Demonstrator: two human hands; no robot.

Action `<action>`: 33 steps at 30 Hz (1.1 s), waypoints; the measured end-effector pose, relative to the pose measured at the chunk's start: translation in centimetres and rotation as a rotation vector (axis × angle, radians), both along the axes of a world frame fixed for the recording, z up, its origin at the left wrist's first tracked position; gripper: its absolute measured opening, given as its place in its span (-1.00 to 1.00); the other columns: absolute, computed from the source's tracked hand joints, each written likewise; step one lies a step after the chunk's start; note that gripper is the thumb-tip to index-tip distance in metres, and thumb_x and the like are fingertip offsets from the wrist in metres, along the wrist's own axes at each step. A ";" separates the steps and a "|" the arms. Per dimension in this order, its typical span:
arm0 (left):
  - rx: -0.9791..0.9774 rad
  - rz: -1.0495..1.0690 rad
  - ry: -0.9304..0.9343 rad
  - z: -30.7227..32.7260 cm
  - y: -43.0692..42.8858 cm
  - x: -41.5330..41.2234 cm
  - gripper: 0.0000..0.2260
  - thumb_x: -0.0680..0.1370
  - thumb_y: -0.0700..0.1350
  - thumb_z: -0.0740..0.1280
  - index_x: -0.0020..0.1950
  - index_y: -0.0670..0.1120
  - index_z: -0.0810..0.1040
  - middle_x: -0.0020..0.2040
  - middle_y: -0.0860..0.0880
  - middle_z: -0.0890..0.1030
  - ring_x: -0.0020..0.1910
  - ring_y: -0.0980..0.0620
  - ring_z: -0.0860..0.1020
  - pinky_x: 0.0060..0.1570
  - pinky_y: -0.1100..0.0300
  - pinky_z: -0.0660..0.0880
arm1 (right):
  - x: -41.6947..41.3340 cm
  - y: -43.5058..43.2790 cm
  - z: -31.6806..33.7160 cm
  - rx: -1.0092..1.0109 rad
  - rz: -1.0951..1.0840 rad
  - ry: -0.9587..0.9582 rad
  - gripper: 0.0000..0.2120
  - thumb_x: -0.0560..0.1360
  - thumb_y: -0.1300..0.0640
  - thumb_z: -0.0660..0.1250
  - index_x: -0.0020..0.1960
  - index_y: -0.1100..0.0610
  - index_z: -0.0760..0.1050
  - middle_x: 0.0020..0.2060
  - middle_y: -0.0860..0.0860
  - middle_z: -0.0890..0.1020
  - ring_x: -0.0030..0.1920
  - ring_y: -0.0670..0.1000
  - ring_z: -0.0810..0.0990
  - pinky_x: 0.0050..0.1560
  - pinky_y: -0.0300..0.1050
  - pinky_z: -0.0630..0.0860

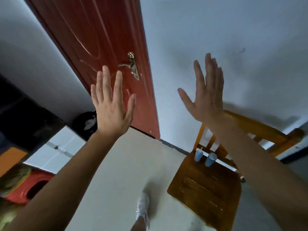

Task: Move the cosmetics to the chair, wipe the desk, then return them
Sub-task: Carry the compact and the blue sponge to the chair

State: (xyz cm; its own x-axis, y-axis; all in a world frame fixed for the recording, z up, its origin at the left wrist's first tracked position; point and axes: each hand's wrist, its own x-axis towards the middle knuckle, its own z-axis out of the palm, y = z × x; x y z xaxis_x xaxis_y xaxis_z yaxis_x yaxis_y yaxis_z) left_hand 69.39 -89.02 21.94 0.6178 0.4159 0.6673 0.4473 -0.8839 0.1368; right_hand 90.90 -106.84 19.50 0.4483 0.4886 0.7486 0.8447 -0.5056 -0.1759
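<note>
While your left hand (111, 104) and right hand (205, 95) are up with fingers spread, holding nothing, the two small blue bottles (205, 157) stand on the brown wooden chair (205, 185) seat, near its back.

Two bottles (205, 157) stand on the chair (205, 185), right of the door (100, 47).

From my feed, the front of the chair seat (205, 189) lies bare and reachable from above; two blue bottles (204, 157) stand at its rear, just before the backrest (250, 125) (which blocks approach from behind). The right forearm (260, 164) crosses over the seat's right edge. Pale floor (120, 164) left of the chair is open up to the red door (103, 47).
</note>
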 end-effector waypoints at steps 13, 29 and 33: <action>-0.012 0.596 0.022 1.5 13.7 -35.9 -0.42 0.64 0.15 0.10 0.61 -0.08 0.12 0.62 -0.19 0.02 0.61 -0.18 -0.04 0.51 -0.28 -0.01 | -28.0 28.6 3.0 -0.003 0.605 -0.080 -0.25 0.60 -0.26 0.19 0.63 0.12 0.07 0.61 0.23 0.04 0.60 0.26 0.06 0.53 0.28 0.09; -0.252 1.002 0.028 -3.3 31.7 -63.9 -0.39 0.63 0.23 0.02 0.62 0.00 0.05 0.64 -0.10 -0.03 0.61 -0.11 -0.07 0.52 -0.24 0.02 | -59.2 57.3 -2.2 -0.239 1.111 0.016 -0.25 0.59 -0.27 0.17 0.64 0.04 0.01 0.63 0.15 -0.01 0.61 0.19 0.02 0.55 0.23 0.07; -0.305 1.034 0.076 -5.3 39.4 -65.4 -0.37 0.62 0.24 -0.01 0.63 0.02 -0.03 0.64 -0.08 -0.08 0.61 -0.08 -0.13 0.54 -0.19 -0.05 | -61.5 65.9 -4.4 -0.313 1.149 0.042 -0.24 0.58 -0.28 0.17 0.63 0.06 0.03 0.62 0.17 0.05 0.60 0.21 0.09 0.53 0.21 0.14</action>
